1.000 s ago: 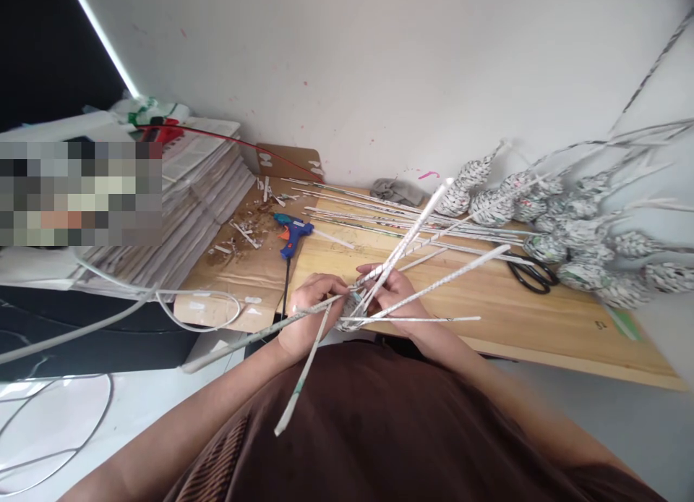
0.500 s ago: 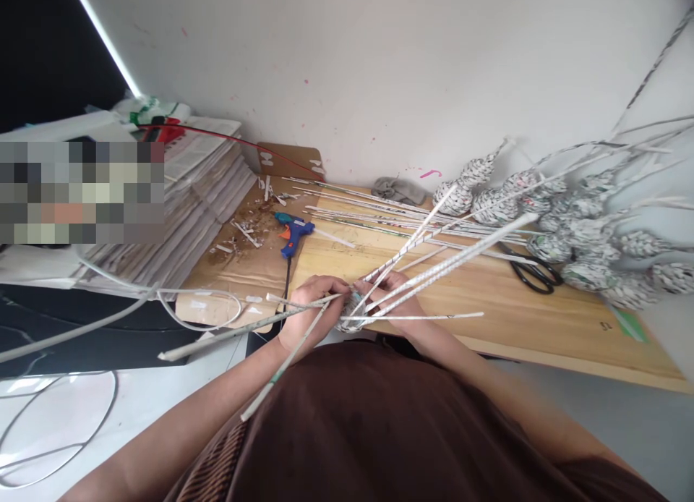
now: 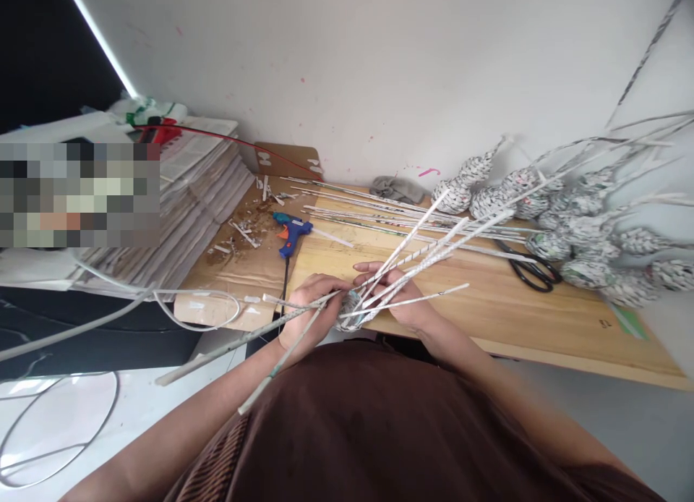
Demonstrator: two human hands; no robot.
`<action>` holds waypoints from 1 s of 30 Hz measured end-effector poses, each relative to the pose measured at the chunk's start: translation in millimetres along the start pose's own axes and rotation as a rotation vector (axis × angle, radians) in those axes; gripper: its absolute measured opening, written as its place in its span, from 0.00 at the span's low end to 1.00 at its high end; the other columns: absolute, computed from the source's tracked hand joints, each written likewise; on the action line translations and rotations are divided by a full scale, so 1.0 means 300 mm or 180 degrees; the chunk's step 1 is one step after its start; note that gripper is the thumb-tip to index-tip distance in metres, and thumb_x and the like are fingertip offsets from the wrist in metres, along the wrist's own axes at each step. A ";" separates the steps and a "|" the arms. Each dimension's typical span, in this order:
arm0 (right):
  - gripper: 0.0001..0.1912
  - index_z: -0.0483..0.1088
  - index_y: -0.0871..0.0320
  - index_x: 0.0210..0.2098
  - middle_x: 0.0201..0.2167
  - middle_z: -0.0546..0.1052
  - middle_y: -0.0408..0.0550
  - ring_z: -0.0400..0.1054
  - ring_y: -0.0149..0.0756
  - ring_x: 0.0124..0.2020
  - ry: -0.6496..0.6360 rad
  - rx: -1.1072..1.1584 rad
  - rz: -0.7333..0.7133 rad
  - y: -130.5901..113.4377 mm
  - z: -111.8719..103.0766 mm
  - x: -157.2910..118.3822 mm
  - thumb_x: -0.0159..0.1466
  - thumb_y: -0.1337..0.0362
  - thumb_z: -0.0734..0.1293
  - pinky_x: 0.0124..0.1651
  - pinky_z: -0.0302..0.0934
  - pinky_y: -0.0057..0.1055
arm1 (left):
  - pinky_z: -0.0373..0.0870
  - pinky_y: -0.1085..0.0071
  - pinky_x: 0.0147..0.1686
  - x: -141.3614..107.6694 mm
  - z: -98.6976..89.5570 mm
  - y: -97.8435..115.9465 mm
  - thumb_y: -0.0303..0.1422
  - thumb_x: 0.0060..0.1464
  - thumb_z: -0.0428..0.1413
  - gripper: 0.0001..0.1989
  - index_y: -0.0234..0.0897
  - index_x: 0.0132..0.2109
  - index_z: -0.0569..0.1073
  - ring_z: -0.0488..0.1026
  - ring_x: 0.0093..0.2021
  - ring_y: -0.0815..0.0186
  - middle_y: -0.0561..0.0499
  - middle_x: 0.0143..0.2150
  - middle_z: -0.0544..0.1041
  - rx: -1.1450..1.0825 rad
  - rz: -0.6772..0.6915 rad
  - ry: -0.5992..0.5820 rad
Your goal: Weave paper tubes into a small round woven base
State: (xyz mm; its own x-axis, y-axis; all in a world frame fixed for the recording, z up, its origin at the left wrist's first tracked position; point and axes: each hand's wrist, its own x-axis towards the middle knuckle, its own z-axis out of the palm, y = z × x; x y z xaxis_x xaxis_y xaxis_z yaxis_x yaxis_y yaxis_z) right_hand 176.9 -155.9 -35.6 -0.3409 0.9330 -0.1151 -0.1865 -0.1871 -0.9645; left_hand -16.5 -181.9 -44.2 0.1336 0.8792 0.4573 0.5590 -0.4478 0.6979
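Note:
A small woven paper piece is held close to my body at the table's front edge, with several long paper sticks fanning out of it to both sides. My left hand is closed round its left side, and some sticks cross over that hand. On the right, my right hand has its fingers among the white paper sticks that point up and to the right. Its thumb and fingers look slightly parted, with sticks lying between and over them.
A blue glue gun lies on cardboard with paper scraps. Loose paper sticks and black scissors lie behind my hands. Woven paper shapes crowd the right. Stacked newspapers stand at the left.
My right hand's fingers have spread and shifted a little. The right-hand sticks have swung, with their tips nearer together, and the lowest one now tilts upward.

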 end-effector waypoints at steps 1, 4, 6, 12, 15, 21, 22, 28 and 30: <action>0.20 0.72 0.57 0.48 0.38 0.80 0.48 0.75 0.34 0.31 -0.0009 0.0030 0.0061 0.003 0.002 0.002 0.57 0.61 0.72 0.34 0.70 0.32 | 0.72 0.70 0.45 0.001 0.000 0.002 0.26 0.58 0.58 0.07 0.41 0.41 0.80 0.77 0.41 0.66 0.51 0.38 0.81 -0.0014 0.0037 -0.0014; 0.21 0.71 0.56 0.47 0.33 0.80 0.45 0.73 0.32 0.25 0.0197 0.0131 0.0185 0.016 0.015 0.015 0.54 0.61 0.74 0.27 0.67 0.29 | 0.73 0.70 0.43 0.005 -0.001 0.009 0.26 0.59 0.57 0.08 0.40 0.41 0.80 0.76 0.39 0.66 0.50 0.37 0.80 -0.0017 0.0162 -0.0074; 0.19 0.71 0.56 0.40 0.24 0.78 0.41 0.68 0.30 0.18 0.0465 0.0175 0.0178 0.030 0.028 0.028 0.51 0.60 0.76 0.21 0.63 0.27 | 0.73 0.70 0.42 0.008 -0.001 0.013 0.26 0.59 0.57 0.07 0.40 0.40 0.80 0.76 0.39 0.66 0.50 0.36 0.79 -0.0017 0.0214 -0.0087; 0.19 0.71 0.57 0.29 0.17 0.72 0.38 0.64 0.29 0.15 0.0776 0.0097 0.0123 0.041 0.050 0.042 0.46 0.55 0.79 0.18 0.60 0.27 | 0.73 0.69 0.45 0.017 -0.009 0.017 0.26 0.58 0.58 0.06 0.40 0.38 0.80 0.76 0.40 0.65 0.50 0.37 0.80 -0.0119 0.0211 -0.0184; 0.17 0.73 0.58 0.28 0.19 0.74 0.40 0.67 0.30 0.18 0.0512 -0.0042 0.0201 0.014 0.030 0.031 0.48 0.54 0.78 0.22 0.64 0.28 | 0.73 0.68 0.46 0.019 -0.016 0.020 0.24 0.57 0.58 0.07 0.41 0.37 0.79 0.76 0.41 0.64 0.51 0.37 0.81 -0.0120 0.0155 -0.0237; 0.16 0.77 0.56 0.40 0.34 0.80 0.46 0.74 0.36 0.32 0.0063 -0.0439 -0.0104 -0.028 0.000 -0.017 0.56 0.54 0.73 0.38 0.71 0.35 | 0.74 0.67 0.45 0.013 -0.012 0.005 0.25 0.56 0.57 0.07 0.40 0.37 0.79 0.77 0.40 0.64 0.50 0.36 0.80 0.0088 -0.0082 -0.0088; 0.15 0.77 0.56 0.39 0.34 0.80 0.46 0.74 0.36 0.34 0.0109 -0.0526 -0.0181 -0.027 0.004 -0.026 0.56 0.55 0.74 0.41 0.70 0.35 | 0.74 0.67 0.44 0.012 -0.009 0.001 0.25 0.56 0.57 0.07 0.40 0.38 0.79 0.77 0.40 0.64 0.50 0.36 0.80 0.0107 -0.0092 -0.0082; 0.11 0.75 0.57 0.33 0.29 0.77 0.43 0.72 0.33 0.30 0.0272 -0.0474 -0.0337 0.006 0.025 -0.062 0.53 0.59 0.76 0.39 0.69 0.33 | 0.74 0.67 0.42 0.009 0.005 -0.009 0.26 0.57 0.55 0.08 0.40 0.38 0.79 0.76 0.38 0.64 0.49 0.36 0.79 0.0124 -0.0087 -0.0087; 0.08 0.76 0.57 0.31 0.28 0.77 0.43 0.71 0.33 0.29 0.0266 -0.0602 -0.0406 0.006 0.029 -0.070 0.56 0.59 0.74 0.39 0.69 0.32 | 0.74 0.67 0.42 0.010 0.005 -0.008 0.26 0.57 0.55 0.08 0.40 0.37 0.79 0.76 0.38 0.64 0.49 0.36 0.79 0.0110 -0.0126 -0.0092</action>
State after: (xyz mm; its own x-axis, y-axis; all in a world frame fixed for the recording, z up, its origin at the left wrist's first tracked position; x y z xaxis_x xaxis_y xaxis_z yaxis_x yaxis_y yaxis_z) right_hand 175.9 -178.5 -32.8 -0.2469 0.9690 -0.0012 -0.0447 -0.0126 -0.9989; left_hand -16.1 -178.0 -45.4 0.1340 0.9008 0.4131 0.5922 -0.4070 0.6955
